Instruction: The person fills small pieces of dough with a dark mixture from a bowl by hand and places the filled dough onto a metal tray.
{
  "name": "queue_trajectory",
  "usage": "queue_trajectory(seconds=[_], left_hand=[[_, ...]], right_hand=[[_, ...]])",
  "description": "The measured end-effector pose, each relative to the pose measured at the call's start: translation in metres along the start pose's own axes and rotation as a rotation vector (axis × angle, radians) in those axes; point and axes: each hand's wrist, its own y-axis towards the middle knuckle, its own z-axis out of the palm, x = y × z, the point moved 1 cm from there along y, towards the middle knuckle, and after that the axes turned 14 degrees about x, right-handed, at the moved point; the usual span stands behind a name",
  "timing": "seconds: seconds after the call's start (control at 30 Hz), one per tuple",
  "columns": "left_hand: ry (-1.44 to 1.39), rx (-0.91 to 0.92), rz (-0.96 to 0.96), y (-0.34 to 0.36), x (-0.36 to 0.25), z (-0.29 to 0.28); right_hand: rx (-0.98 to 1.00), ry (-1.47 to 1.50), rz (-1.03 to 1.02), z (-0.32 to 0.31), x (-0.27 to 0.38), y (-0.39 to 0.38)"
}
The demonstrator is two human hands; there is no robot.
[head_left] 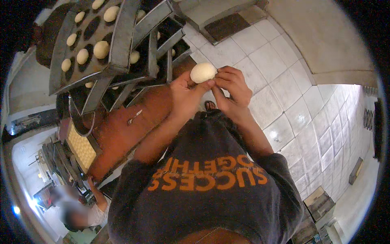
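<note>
A pale, rounded dough ball point(202, 72) is held out in front of my chest, above the tiled floor. My left hand point(183, 91) cups it from the left and below, with the thumb along its lower side. From the right, my right hand point(232, 90) grips the ball's edge with bent fingers and thumb. Just left of my hands is a stack of dark metal trays point(93, 72). On the top tray sit several dough balls, among them a larger one point(101, 49), in or beside round dark hollows. More balls show in the trays below, partly hidden.
A red-brown tabletop point(118, 140) lies under the trays, with a small thin blade-like tool point(134, 117) on it. A tray of many small dough pieces point(81, 148) stands farther left. Another person point(87, 213) works at lower left. White floor tiles point(280, 97) stretch to the right.
</note>
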Motion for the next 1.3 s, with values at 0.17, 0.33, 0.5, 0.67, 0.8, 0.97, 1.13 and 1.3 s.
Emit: queue_trajectory(seconds=[0.17,0.33,0.5,0.67,0.8,0.97,1.13,1.3], left_hand=[[0.419,0.092,0.115,-0.011,-0.008,-0.020],[0.933,0.217,0.454,-0.043,-0.048,-0.040],[1.185,0.187,0.627,-0.058,-0.048,-0.063],[1.148,0.099,0.752,-0.060,-0.044,-0.069],[1.163,0.015,0.785,-0.074,-0.022,-0.078],[1.048,-0.031,0.792,-0.073,-0.026,-0.070],[1.214,-0.054,0.901,-0.072,-0.001,-0.081],[1.144,-0.135,0.766,-0.075,0.017,-0.091]], right_hand=[[-0.023,0.259,0.171,-0.023,0.020,0.005],[0.279,0.905,0.465,0.004,0.028,0.011],[0.271,1.724,0.917,0.033,0.033,0.002],[0.350,1.903,0.993,0.041,0.039,0.008],[0.624,2.014,0.941,0.051,0.027,0.000],[0.532,1.963,1.094,0.059,0.029,-0.002],[0.600,1.970,1.054,0.072,0.024,0.000],[0.551,1.788,1.214,0.076,0.028,-0.002]])
